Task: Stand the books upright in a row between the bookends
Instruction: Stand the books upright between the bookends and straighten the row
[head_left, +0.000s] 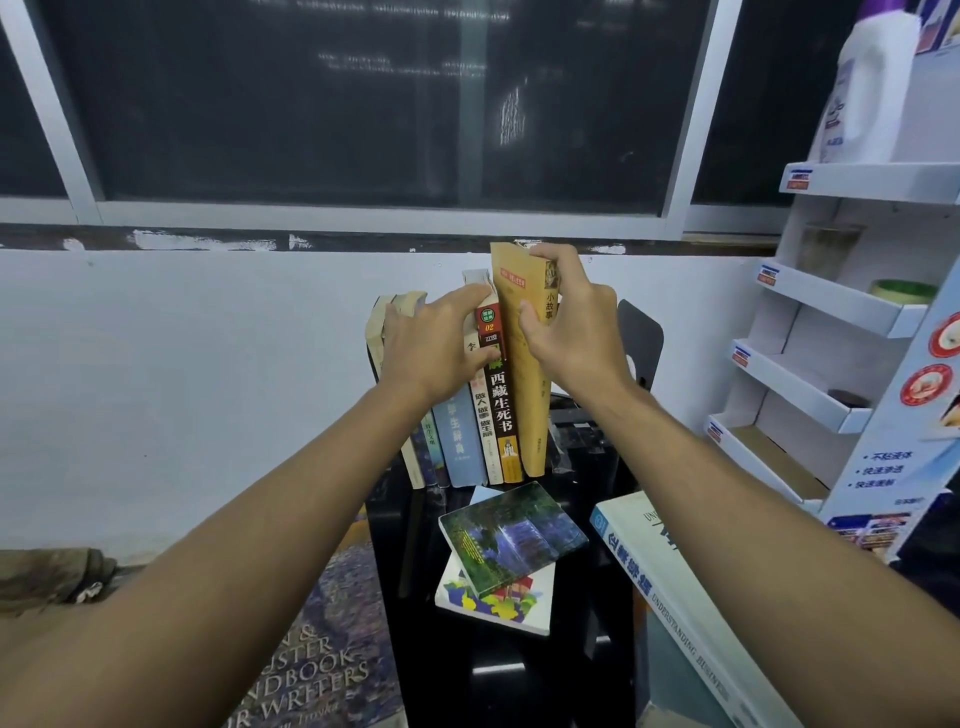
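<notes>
Head view, from where the person stands: a row of books (467, 441) stands upright on a black table (519, 675) against the wall. The left hand (436, 343) lies across the spines with fingers spread and fairly straight, pressing on the row, with the thumb on a dark-spined volume. The right hand (571, 322) grips a tan book (519, 374) at the row's right end, fingers curled over its top edge and thumb on its near face. That book stands nearly upright, touching its neighbour. A black bookend (644, 332) rises just beyond the right wrist, apart from the tan book.

Nearer, a green-covered book (514, 535) lies flat on a colourful book (493, 603). A white and blue textbook (675, 582) lies to the right, a writers' handbook (311, 675) lower left. A cardboard display shelf (831, 312) stands at the right.
</notes>
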